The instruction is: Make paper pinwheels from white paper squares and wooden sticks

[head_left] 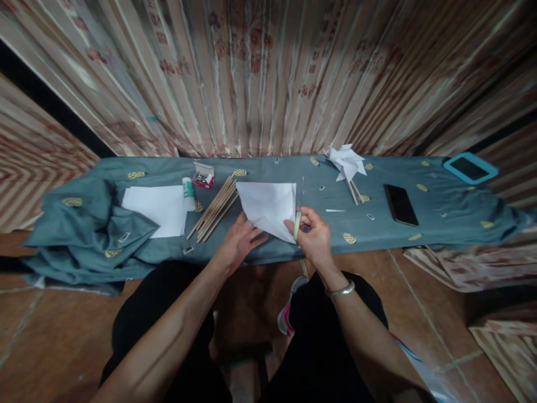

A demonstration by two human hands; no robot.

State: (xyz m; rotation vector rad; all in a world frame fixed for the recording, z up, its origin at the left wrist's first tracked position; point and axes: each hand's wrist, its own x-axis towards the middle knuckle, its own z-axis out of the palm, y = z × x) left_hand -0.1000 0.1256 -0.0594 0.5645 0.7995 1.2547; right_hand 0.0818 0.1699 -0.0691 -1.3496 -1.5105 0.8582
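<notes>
A white sheet of paper (268,204) with faint creases is in front of me on the cloth-covered surface. My left hand (239,243) grips its lower left edge, some fingers stretched below the paper. In my right hand (312,232) is a pair of scissors (297,224) with pale green handles. Their thin blades point away from me, close along the paper's right edge; I cannot tell whether they touch it. A narrow white paper sliver (335,211) lies to the right of the scissors.
Left of the sheet lie wooden sticks (216,207), a glue stick (188,194), a small red box (203,175) of metal pieces and a paper stack (155,210). Rightward are paper pinwheels (346,162) on sticks, a phone (400,205) and a blue-framed tablet (470,168). Curtains (251,78) hang behind.
</notes>
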